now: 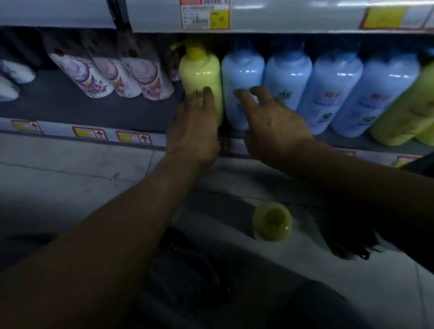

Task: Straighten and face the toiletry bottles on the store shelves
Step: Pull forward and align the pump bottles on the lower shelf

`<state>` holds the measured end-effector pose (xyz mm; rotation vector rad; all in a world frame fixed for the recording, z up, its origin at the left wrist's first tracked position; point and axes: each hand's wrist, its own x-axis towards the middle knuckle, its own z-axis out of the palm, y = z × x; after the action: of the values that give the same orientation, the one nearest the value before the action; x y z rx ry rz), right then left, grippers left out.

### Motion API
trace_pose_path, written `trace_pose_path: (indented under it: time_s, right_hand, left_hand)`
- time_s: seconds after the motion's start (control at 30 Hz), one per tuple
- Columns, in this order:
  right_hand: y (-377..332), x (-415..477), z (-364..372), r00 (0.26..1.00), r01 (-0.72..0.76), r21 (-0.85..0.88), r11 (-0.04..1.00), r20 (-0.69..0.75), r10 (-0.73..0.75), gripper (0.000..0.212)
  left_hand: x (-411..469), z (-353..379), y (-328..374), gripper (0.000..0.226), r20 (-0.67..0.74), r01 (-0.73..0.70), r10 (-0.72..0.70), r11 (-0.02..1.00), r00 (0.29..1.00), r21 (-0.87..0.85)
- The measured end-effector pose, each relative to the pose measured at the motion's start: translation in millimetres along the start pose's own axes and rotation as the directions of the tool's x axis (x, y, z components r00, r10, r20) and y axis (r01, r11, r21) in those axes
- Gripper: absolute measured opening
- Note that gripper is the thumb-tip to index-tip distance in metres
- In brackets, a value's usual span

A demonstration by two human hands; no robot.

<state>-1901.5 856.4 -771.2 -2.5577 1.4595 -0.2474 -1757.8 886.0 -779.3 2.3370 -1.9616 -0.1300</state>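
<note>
Left fingers: my left hand lay flat, fingers together and extended, tips resting on the front of the yellow pump bottle; nothing was gripped.
Right fingers: my right hand was spread, fingers apart, tips touching the lower front of the first blue bottle; no grasp closed.
Yellow pump bottle: stood upright at the shelf edge, just beside the first blue bottle, spout turned left.
Blue row: three further blue bottles ran rightward, side by side, labels facing out but blurred.
Right end: large green-yellow bottles adjoined the blue row.
Left section: white floral bottles stood set back, well apart from my hands.
Floor: one yellow-green bottle sat below the shelf, between my forearms.
</note>
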Motion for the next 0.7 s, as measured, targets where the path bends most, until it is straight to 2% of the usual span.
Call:
trace_pose_path:
  time_s: [0.07,0.13,0.23,0.27,0.33,0.4,0.5,0.7]
  right_hand:
    - [12,-24,12,0.999,-0.002,-0.001,1.0,0.04,0.002,0.064]
    - [31,-47,32,0.987,-0.005,0.053,0.999,0.162,-0.004,0.066]
    - [59,-70,58,0.907,0.007,0.182,0.983,0.413,-0.083,0.069]
    - [64,-75,64,0.86,0.016,0.179,0.984,0.499,-0.105,0.069]
    - [69,-89,74,0.788,0.016,0.189,0.982,0.602,-0.129,0.066]
    - [72,-103,87,0.765,-0.011,0.212,0.977,0.631,-0.129,0.066]
    - [75,-113,99,0.77,-0.064,0.236,0.97,0.63,-0.102,0.084]
    - [80,-120,111,0.756,-0.206,0.31,0.928,0.653,-0.05,0.109]
  left_hand:
    - [-32,18,15,0.079,0.087,-0.077,0.076,0.997,0.993,0.004]
    - [-65,46,22,0.081,0.238,-0.078,0.098,0.993,0.966,-0.091]
    - [-108,90,22,0.086,0.49,0.101,0.087,0.934,0.867,-0.343]
    - [-120,99,22,0.087,0.56,0.173,0.072,0.912,0.825,-0.371]
    - [-136,114,25,0.091,0.662,0.226,0.034,0.926,0.749,-0.303]
    - [-143,123,30,0.091,0.7,0.199,0.061,0.938,0.712,-0.284]
    - [-145,135,39,0.085,0.686,0.246,0.048,0.913,0.726,-0.325]
    - [-137,156,55,0.106,0.645,0.417,-0.004,0.767,0.764,-0.488]
